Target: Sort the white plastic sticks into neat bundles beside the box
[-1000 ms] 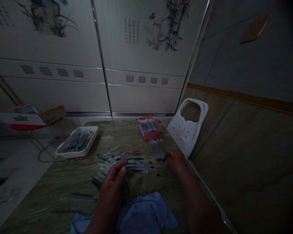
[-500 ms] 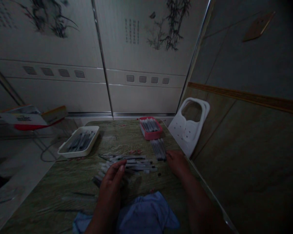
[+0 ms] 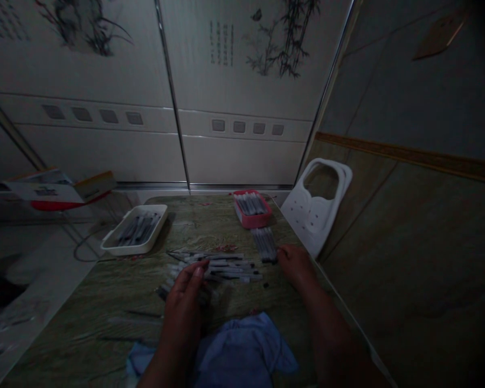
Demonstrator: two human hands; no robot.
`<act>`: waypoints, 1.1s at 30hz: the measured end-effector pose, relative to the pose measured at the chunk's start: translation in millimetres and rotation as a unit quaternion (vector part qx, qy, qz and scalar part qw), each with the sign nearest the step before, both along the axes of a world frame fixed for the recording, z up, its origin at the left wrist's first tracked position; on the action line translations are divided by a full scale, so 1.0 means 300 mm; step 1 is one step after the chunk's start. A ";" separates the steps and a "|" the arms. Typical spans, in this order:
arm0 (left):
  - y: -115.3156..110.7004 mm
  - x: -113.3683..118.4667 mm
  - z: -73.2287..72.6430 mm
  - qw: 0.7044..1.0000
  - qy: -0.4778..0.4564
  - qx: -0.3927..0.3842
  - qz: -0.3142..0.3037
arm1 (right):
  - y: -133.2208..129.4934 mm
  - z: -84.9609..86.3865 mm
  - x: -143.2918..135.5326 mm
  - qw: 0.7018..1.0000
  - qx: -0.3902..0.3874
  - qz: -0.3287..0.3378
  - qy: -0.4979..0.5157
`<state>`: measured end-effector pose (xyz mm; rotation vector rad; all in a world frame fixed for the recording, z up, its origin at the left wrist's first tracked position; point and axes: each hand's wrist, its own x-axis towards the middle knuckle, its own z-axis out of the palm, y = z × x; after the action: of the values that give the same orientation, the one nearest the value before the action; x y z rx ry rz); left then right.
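A loose pile of pens (image 3: 230,269), pale barrels with some dark ends, lies across the middle of the table. Over its left part is my left hand (image 3: 185,293), thumb and fingers drawn together; dim light hides what they may hold. My right hand (image 3: 296,265) rests at the right end of a neat row of pens (image 3: 264,245), its fingers curled against the outermost one. Whether they grip a pen cannot be made out. Behind that row stands a pink basket (image 3: 255,221) filled with similar pens. A small dark piece (image 3: 265,285) lies on the table between my hands.
To the left, a white tray (image 3: 125,250) holds more pens. Near me a blue cloth (image 3: 238,353) is crumpled on the wood-patterned table (image 3: 84,302), with several thin sticks beside it. A white folded chair (image 3: 313,215) leans at the right wall; an open box (image 3: 56,186) sits on a red stool.
The view has shifted slightly, so everything sits a little higher and further right in the picture. Both hands keep nearly the same places over the pens.
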<state>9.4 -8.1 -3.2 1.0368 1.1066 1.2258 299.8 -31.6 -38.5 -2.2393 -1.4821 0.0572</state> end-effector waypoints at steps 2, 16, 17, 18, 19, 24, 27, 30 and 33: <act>0.007 -0.003 -0.008 1.000 0.000 0.004 0.009 | -0.001 0.009 -0.014 1.000 0.028 -0.005 0.006; 0.042 -0.013 -0.043 0.993 -0.107 -0.016 0.058 | -0.053 0.077 -0.173 0.976 -0.073 0.200 0.044; 0.041 -0.012 -0.044 0.992 -0.109 -0.018 0.057 | -0.052 0.076 -0.177 0.976 -0.079 0.198 0.037; 0.041 -0.012 -0.044 0.992 -0.112 -0.020 0.056 | -0.050 0.074 -0.179 0.977 -0.082 0.196 0.033; 0.040 -0.011 -0.045 0.992 -0.115 -0.020 0.057 | -0.049 0.073 -0.181 0.977 -0.083 0.196 0.030; 0.038 -0.012 -0.050 0.993 -0.105 -0.029 0.051 | -0.051 0.079 -0.171 0.975 -0.069 0.207 0.043; 0.036 -0.011 -0.055 0.994 -0.096 -0.041 0.039 | -0.057 0.093 -0.159 0.971 -0.043 0.220 0.086; 0.030 -0.005 -0.059 0.995 -0.092 -0.046 0.013 | -0.061 0.106 -0.160 0.955 -0.017 0.236 0.177; 0.018 0.008 -0.057 0.993 -0.095 -0.063 -0.041 | -0.065 0.122 -0.187 0.923 -0.004 0.255 0.286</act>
<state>11.8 -2.8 -20.3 0.8428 0.9713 1.1488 243.7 -51.2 -1.9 -1.5709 -1.6525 0.8052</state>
